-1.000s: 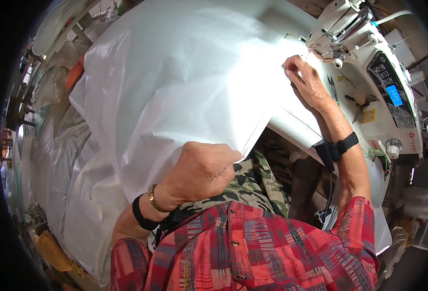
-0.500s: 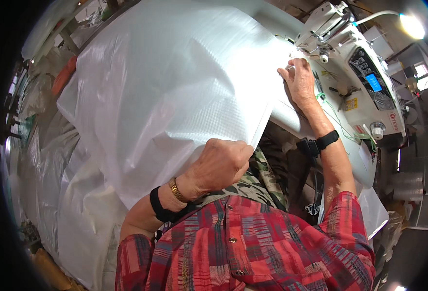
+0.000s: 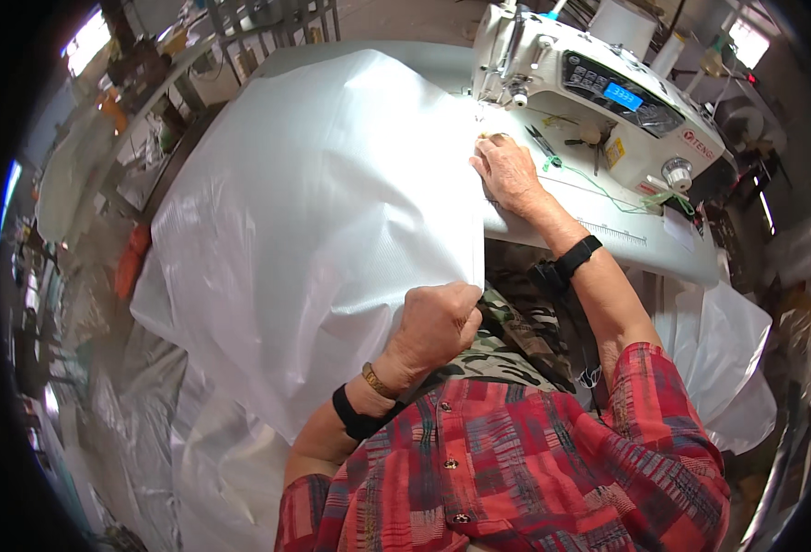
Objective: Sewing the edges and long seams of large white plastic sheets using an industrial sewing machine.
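At nine o'clock the room is a blurred workshop floor, with heaps of pale plastic sheeting point(image 3: 84, 405) lying low at the left and an orange object point(image 3: 132, 260) beside them. Toward eleven o'clock a metal rack point(image 3: 268, 23) stands at the far edge, its contents too small to make out.

Across the middle, from ten o'clock down to six, a large white woven sheet point(image 3: 323, 212) is draped over the pale grey sewing table point(image 3: 626, 244) and hangs off its near edge toward the person's lap. The left hand point(image 3: 435, 324) sits just below centre, fingers curled into a fist clamped on the near right edge of the sheet; its wrist carries a gold bracelet and a black band. Below it, at six o'clock, is the person's red plaid shirt point(image 3: 516, 460), with camouflage-patterned cloth point(image 3: 516, 327) between the hands.

At one o'clock the right hand point(image 3: 508, 172) lies flat, fingers together and pressed down on the far right edge of the sheet, just in front of the needle area of the white sewing machine point(image 3: 599, 92). A black wristband is on that forearm. A green thread point(image 3: 608, 189) trails over the table bed beside the hand, and scissors point(image 3: 542, 143) lie just beyond it.

At three to four o'clock more white sheeting point(image 3: 727, 368) is bunched below the table's end. No container's contents can be made out.
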A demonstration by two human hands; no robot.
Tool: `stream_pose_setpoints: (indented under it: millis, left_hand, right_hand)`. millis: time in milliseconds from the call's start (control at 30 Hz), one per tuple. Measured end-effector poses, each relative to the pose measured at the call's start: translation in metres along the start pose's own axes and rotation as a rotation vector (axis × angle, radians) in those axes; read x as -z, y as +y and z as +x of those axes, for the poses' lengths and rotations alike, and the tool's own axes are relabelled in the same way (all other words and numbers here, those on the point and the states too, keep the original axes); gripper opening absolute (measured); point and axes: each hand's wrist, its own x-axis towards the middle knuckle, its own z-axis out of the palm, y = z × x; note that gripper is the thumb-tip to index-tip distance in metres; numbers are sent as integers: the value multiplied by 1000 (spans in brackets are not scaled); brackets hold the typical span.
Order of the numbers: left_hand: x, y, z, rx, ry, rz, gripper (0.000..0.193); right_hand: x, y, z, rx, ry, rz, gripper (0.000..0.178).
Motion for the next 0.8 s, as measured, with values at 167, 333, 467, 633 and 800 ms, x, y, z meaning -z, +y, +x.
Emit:
stream_pose_setpoints:
  millis: [167,333,467,633,800]
  left_hand:
    - [-1,-4,-1,42,-23,31,6]
    - [-2,-9,-2,43,-16,5,8]
    - [-2,-13,2,65,-33,58,8]
    - [-4,-22,14,44,-18,153,7]
    - [-6,-30,37,-21,-47,320,5]
  right_hand:
    - [4,3,-5,-15,-44,20,27]
    - [0,4,-5,-3,17,56,26]
    - [3,2,-3,-20,6,22,31]
    - [-6,12,1,-42,29,-18,33]
    - [-7,18,2,-38,56,53,30]
